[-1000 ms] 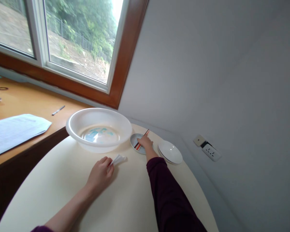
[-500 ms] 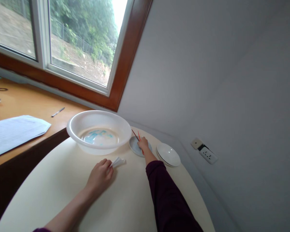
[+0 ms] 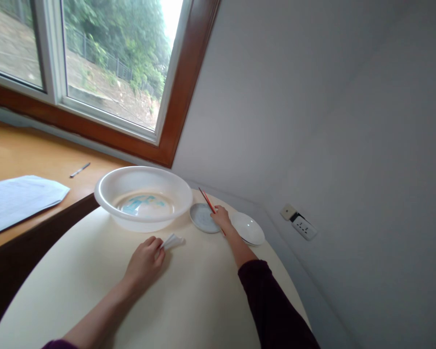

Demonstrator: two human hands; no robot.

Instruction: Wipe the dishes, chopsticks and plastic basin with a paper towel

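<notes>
My left hand (image 3: 144, 261) rests on the round cream table (image 3: 189, 300), fingers closed on a folded white tissue (image 3: 172, 241) whose end sticks out to the right. My right hand (image 3: 221, 218) is closed on a pair of red chopsticks (image 3: 208, 200), lifted at a slant beside a small grey-blue dish (image 3: 202, 218). Left of that dish stands a large white plastic basin (image 3: 143, 196) with a little water and a blue mark on its bottom. Just right of my right hand lies a white plate (image 3: 249, 229).
A wooden desk (image 3: 32, 160) along the window holds a sheet of paper (image 3: 18, 198) and a pen (image 3: 80, 169). The grey wall is close on the right, with a socket (image 3: 301, 225) low on it.
My right hand has picked the chopsticks up off the small dish and drawn them slightly right; its sleeve has slid back. The left hand has stayed on the tissue.
</notes>
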